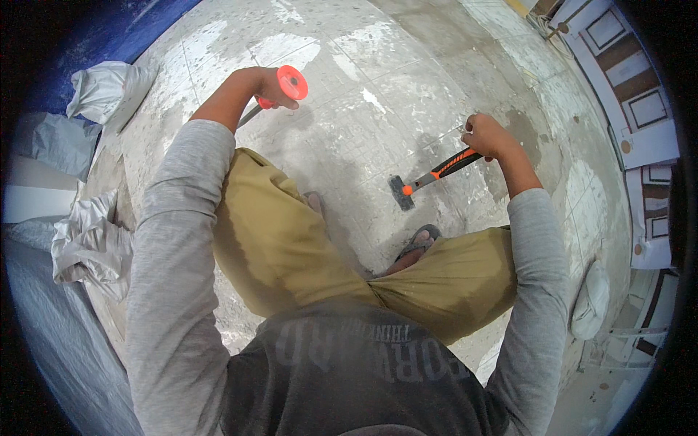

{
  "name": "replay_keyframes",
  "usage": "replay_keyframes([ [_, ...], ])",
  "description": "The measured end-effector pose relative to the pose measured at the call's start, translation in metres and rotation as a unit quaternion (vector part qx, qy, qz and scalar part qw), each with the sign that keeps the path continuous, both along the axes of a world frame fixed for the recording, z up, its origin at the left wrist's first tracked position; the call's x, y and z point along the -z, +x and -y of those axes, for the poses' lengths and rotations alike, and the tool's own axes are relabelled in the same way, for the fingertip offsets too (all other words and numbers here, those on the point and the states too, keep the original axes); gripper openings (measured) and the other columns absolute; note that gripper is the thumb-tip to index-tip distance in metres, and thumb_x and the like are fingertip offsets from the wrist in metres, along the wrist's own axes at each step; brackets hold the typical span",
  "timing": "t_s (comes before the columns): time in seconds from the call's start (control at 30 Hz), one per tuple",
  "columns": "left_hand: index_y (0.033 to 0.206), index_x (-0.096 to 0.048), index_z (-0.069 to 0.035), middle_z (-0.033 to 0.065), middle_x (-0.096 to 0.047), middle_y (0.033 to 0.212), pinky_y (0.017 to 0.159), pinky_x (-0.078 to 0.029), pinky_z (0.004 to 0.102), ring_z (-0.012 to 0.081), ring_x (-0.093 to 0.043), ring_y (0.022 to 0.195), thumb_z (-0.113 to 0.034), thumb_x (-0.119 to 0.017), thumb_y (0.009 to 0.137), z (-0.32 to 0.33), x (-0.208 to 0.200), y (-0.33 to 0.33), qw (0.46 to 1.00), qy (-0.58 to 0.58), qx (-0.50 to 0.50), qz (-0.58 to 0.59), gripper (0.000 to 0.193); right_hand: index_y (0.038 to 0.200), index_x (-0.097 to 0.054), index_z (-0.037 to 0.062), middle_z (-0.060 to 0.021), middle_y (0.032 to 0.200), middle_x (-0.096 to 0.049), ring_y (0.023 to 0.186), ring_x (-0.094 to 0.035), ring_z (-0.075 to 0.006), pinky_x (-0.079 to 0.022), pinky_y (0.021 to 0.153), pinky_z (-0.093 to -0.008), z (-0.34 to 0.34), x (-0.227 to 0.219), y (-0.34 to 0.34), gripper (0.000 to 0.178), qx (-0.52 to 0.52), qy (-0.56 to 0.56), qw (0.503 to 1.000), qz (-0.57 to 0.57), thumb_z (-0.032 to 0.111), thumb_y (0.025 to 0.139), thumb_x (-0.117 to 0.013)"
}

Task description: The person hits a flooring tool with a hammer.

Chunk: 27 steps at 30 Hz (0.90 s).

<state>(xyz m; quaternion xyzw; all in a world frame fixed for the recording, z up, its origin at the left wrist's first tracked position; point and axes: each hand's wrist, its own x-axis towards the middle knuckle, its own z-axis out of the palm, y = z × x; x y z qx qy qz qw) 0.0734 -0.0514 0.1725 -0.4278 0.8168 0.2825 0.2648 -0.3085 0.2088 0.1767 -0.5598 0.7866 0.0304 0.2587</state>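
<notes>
So the hammer (440, 173) is out in front of the person, toward the right. The handle is black and orange, and it slants down-left to a dark head over the floor (349, 131). Can't tell if the head touches the floor or hangs just above it. The right grip (493, 138) has its fingers curled around the far end of the handle.

Over on the left there's a chisel-like tool (286, 89) with a round red-orange guard on top. The left grip (272, 87) is closed around it just below the guard, and the dark shaft slopes down-left until the forearm and knee hide it, so no idea where the tip is.

The two tools are well apart, just worn grey floor with white patches between them. The tightest spot is the left one, right by the bent knee in tan trousers (276, 225). A sandal (429, 231) is near the hammer head too, on the body side. Ahead, the floor runs to a blue sheet (120, 33) at upper left. White sacks (102, 91) line the left edge, and white-and-brown panels (625, 73) stand along the right one.
</notes>
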Motion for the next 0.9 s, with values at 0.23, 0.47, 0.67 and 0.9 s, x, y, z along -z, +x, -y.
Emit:
replay_keyframes([
  [0.23, 0.101, -0.06, -0.007, 0.0056, -0.066, 0.089, 0.068, -0.052, 0.0319, 0.0166, -0.063, 0.074, -0.041, -0.078, 0.072, -0.003, -0.001, -0.003, 1.0, 0.013, 0.003, -0.018, 0.048, 0.104, -0.058, -0.0091, -0.0201, 0.077, -0.062, 0.05, -0.062, -0.0273, -0.05, 0.042, -0.0379, 0.003, -0.001, 0.001, 0.033, 0.0, 0.005, 1.0, -0.011, 0.014, 0.081, -0.061],
  [0.47, 0.104, -0.063, -0.009, 0.0058, -0.066, 0.083, 0.074, -0.05, 0.0351, 0.0184, -0.063, 0.077, -0.045, -0.075, 0.073, -0.008, -0.002, -0.006, 0.999, 0.005, 0.007, -0.035, 0.048, 0.098, -0.059, -0.0106, -0.0224, 0.077, -0.063, 0.052, -0.064, -0.0298, -0.051, 0.044, -0.0399, -0.003, -0.005, 0.004, 0.029, 0.03, -0.013, 0.999, 0.02, 0.013, 0.08, -0.059],
  [0.67, 0.103, -0.064, -0.012, 0.0036, -0.066, 0.086, 0.076, -0.049, 0.0353, 0.0175, -0.063, 0.079, -0.046, -0.076, 0.073, -0.008, 0.0, -0.007, 1.0, -0.004, 0.025, 0.001, 0.047, 0.095, -0.06, -0.0112, -0.0236, 0.076, -0.064, 0.053, -0.065, -0.0306, -0.052, 0.045, -0.0407, -0.004, -0.01, 0.009, 0.027, 0.027, -0.014, 0.999, 0.023, 0.011, 0.08, -0.057],
  [0.9, 0.098, -0.06, -0.009, 0.004, -0.061, 0.079, 0.063, -0.051, 0.0305, 0.0157, -0.059, 0.07, -0.036, -0.078, 0.072, -0.005, 0.004, -0.003, 1.0, 0.003, 0.003, -0.014, 0.042, 0.099, -0.06, -0.0109, -0.023, 0.081, -0.065, 0.054, -0.065, -0.0304, -0.053, 0.045, -0.039, -0.004, -0.01, 0.01, 0.03, 0.038, -0.012, 0.999, 0.014, 0.012, 0.08, -0.058],
])
